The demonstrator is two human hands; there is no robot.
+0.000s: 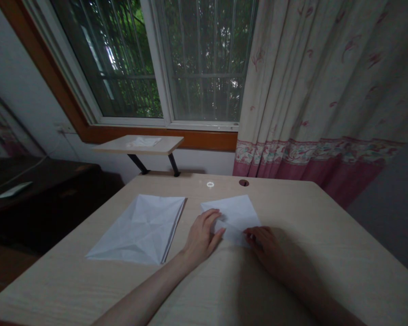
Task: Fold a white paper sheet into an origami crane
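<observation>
A small white folded sheet of paper (240, 210) lies flat on the desk in front of me. My left hand (204, 233) rests on its left side, with thumb and fingers apart and the fingertips touching the paper. At the near right edge of the same sheet is my right hand (263, 244), its thumb and index finger pinched together on the paper's edge. That hand is in shadow, and its lower fingers are partly hidden. To the left lies a larger stack of creased white paper (144, 228), which neither hand touches.
The wooden desk (197, 290) has a cable hole (244, 183) and a small white ring (210, 184) near its back edge. A raised shelf (170, 144) at the back left holds crumpled white paper (144, 141). A curtain (292, 113) hangs behind, beside the window.
</observation>
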